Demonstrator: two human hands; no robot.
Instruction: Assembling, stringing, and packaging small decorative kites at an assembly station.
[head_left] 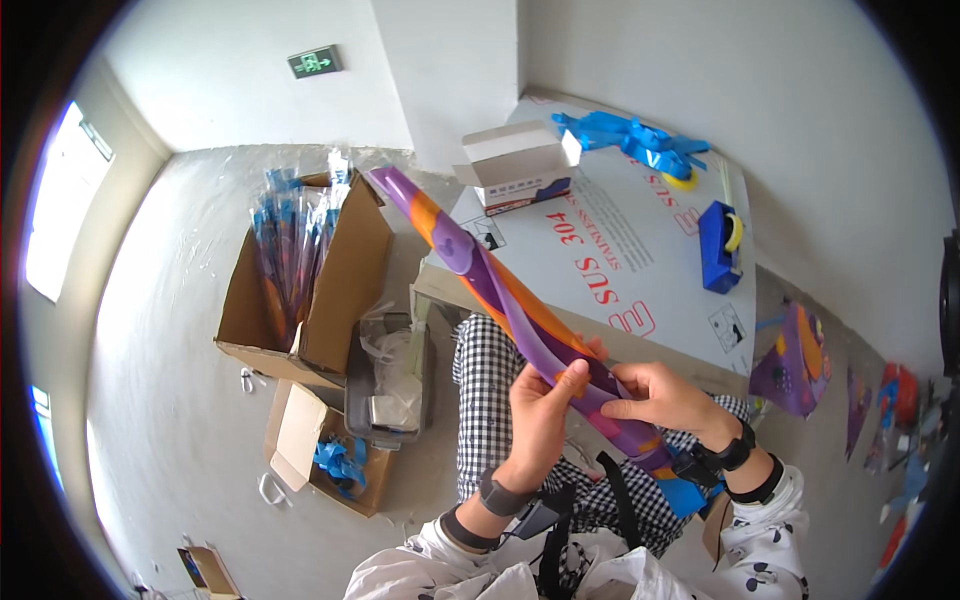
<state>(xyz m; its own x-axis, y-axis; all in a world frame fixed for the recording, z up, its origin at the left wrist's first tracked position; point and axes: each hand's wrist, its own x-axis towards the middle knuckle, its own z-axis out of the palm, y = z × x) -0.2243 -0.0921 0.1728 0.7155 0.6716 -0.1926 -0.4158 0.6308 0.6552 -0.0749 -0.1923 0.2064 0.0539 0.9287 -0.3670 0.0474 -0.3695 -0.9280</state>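
Purple-orange strip (480,270) runs from upper centre of the frame down to lower right; left hand (540,410) and right hand (655,395) both pinch its lower part, side by side; neither is nearer.

Single head-worn fisheye view, looking steeply down, close above the lap

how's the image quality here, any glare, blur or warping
Head view: strong fisheye, so the table edge and walls bow toward a black rim; the window at left is blown out white; light is soft and even; both hands and the purple-orange strip look sharp.
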